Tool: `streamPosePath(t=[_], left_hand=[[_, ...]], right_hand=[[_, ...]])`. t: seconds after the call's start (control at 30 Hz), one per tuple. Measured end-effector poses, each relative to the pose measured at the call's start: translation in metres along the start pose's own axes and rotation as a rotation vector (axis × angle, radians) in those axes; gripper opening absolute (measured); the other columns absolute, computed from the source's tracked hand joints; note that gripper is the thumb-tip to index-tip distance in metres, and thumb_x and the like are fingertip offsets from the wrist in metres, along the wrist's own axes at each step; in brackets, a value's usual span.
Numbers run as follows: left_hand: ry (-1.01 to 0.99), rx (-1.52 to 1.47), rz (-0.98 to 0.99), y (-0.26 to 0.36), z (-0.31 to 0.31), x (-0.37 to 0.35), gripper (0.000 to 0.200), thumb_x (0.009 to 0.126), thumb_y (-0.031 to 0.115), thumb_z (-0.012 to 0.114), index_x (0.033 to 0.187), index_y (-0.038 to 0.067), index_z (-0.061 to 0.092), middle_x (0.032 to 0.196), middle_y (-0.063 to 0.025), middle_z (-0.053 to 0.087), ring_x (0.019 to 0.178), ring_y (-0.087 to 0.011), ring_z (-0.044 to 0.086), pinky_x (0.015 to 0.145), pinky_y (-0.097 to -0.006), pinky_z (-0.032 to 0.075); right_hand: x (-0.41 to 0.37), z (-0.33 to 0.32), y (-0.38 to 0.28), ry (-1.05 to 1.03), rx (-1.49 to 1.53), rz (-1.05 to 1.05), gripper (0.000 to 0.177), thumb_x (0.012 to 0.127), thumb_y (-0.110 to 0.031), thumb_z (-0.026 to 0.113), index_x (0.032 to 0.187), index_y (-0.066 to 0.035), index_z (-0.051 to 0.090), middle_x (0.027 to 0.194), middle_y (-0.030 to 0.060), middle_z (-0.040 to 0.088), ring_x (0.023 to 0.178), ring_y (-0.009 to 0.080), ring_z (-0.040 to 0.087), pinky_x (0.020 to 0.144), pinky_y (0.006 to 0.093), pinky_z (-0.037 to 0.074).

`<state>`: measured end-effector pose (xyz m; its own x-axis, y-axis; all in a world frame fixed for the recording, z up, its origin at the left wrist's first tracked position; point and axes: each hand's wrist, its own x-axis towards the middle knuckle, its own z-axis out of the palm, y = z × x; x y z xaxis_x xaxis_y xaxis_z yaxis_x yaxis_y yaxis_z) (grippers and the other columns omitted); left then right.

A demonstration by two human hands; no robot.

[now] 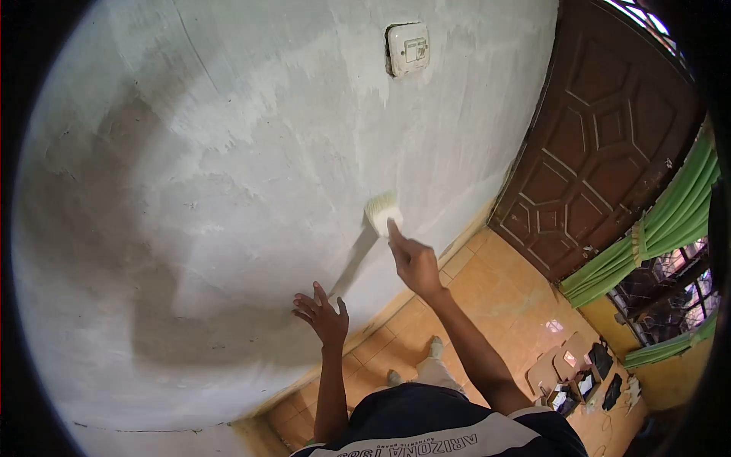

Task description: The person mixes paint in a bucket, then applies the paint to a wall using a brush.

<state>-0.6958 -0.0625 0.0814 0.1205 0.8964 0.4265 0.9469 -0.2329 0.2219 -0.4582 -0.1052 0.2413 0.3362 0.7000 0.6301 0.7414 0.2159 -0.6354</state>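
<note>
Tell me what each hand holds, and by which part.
The right hand grips a brush by its handle, bristles on the wall. The left hand is open and holds nothing.

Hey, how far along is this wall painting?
Roughly half done, it seems. The wall around the switch and toward the door already shows streaky white cover. In hand: the right hand presses the brush to the wall at mid-height, and the left hand is open near it. Left: the darker grey stretch across the left and lower part, though some may be shadow.
</note>
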Motion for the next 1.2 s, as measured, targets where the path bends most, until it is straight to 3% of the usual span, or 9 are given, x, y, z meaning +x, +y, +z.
streamPosePath(t=[0.13, 0.2, 0.3, 0.43, 0.5, 0.6, 0.67, 0.93, 1.2], left_hand=[[0.032, 0.007, 0.010, 0.000, 0.005, -0.001, 0.089, 0.094, 0.041, 0.060, 0.161, 0.007, 0.013, 0.157, -0.0418, -0.010, 0.145, -0.0615, -0.006, 0.113, -0.0742, 0.002], [0.024, 0.005, 0.006, 0.000, 0.004, 0.000, 0.088, 0.094, 0.042, 0.060, 0.161, 0.007, 0.013, 0.157, -0.0418, -0.010, 0.146, -0.0614, -0.007, 0.113, -0.0742, 0.001], [0.013, 0.017, 0.011, 0.000, 0.004, 0.000, 0.089, 0.095, 0.044, 0.058, 0.161, 0.007, 0.012, 0.157, -0.0420, -0.009, 0.145, -0.0614, -0.007, 0.113, -0.0736, 0.001], [0.060, 0.038, 0.010, 0.003, 0.000, 0.001, 0.082, 0.097, 0.048, 0.055, 0.160, 0.009, 0.018, 0.156, -0.0436, -0.001, 0.144, -0.0630, 0.001, 0.113, -0.0739, 0.005], [0.066, 0.016, -0.011, 0.007, -0.001, 0.002, 0.077, 0.098, 0.048, 0.054, 0.158, 0.010, 0.025, 0.155, -0.0451, 0.006, 0.143, -0.0645, 0.010, 0.112, -0.0750, 0.008], [0.107, 0.040, -0.014, 0.006, 0.003, 0.003, 0.076, 0.100, 0.052, 0.051, 0.158, 0.010, 0.025, 0.155, -0.0448, 0.006, 0.142, -0.0647, 0.011, 0.111, -0.0762, 0.011], [-0.050, 0.030, -0.074, 0.003, 0.007, 0.004, 0.079, 0.103, 0.056, 0.042, 0.161, 0.009, 0.015, 0.157, -0.0432, -0.007, 0.145, -0.0622, -0.006, 0.114, -0.0731, 0.002], [0.102, 0.060, 0.000, -0.001, 0.018, 0.002, 0.077, 0.103, 0.055, 0.042, 0.160, 0.009, 0.018, 0.157, -0.0434, -0.006, 0.145, -0.0619, -0.005, 0.112, -0.0744, 0.002], [0.048, 0.082, -0.027, 0.002, 0.012, 0.004, 0.081, 0.102, 0.057, 0.044, 0.161, 0.010, 0.014, 0.156, -0.0441, -0.007, 0.145, -0.0625, -0.003, 0.112, -0.0747, 0.002]], right_hand=[[-0.043, 0.002, 0.029, -0.150, -0.023, 0.071, 0.048, 0.091, -0.005, 0.069, 0.138, -0.011, 0.060, 0.067, 0.0200, 0.058, 0.050, 0.0287, 0.053, 0.053, 0.0367, 0.046], [-0.048, -0.004, 0.037, -0.305, -0.166, 0.106, 0.041, 0.091, -0.013, 0.067, 0.132, -0.014, 0.065, 0.079, 0.0198, 0.067, 0.069, 0.0382, 0.066, 0.060, 0.0477, 0.052], [-0.017, -0.021, 0.029, -0.273, -0.186, -0.052, 0.044, 0.090, -0.006, 0.067, 0.134, -0.008, 0.063, 0.074, 0.0192, 0.067, 0.072, 0.0350, 0.071, 0.061, 0.0413, 0.054], [0.045, -0.067, -0.035, -0.126, -0.049, -0.130, 0.040, 0.092, -0.007, 0.067, 0.133, -0.008, 0.065, 0.072, 0.0240, 0.060, 0.057, 0.0239, 0.065, 0.055, 0.0354, 0.050], [0.062, -0.088, -0.070, -0.082, 0.044, 0.089, 0.039, 0.092, -0.008, 0.067, 0.130, -0.014, 0.068, 0.064, 0.0171, 0.058, 0.049, 0.0233, 0.050, 0.054, 0.0351, 0.046], [0.064, -0.079, -0.067, 0.030, 0.103, 0.049, 0.041, 0.092, -0.006, 0.067, 0.132, -0.014, 0.066, 0.059, 0.0146, 0.050, 0.049, 0.0183, 0.037, 0.051, 0.0319, 0.040], [0.049, -0.051, -0.041, -0.034, 0.051, 0.000, 0.045, 0.092, -0.008, 0.068, 0.136, -0.014, 0.063, 0.062, 0.0173, 0.055, 0.048, 0.0248, 0.046, 0.052, 0.0372, 0.044], [-0.042, -0.008, 0.054, -0.363, -0.195, 0.128, 0.038, 0.094, -0.016, 0.064, 0.131, -0.018, 0.066, 0.076, 0.0201, 0.067, 0.070, 0.0379, 0.067, 0.061, 0.0468, 0.053], [0.066, -0.086, -0.043, -0.165, -0.149, -0.150, 0.037, 0.090, -0.008, 0.067, 0.126, -0.013, 0.070, 0.069, 0.0171, 0.064, 0.059, 0.0314, 0.063, 0.057, 0.0424, 0.050]])
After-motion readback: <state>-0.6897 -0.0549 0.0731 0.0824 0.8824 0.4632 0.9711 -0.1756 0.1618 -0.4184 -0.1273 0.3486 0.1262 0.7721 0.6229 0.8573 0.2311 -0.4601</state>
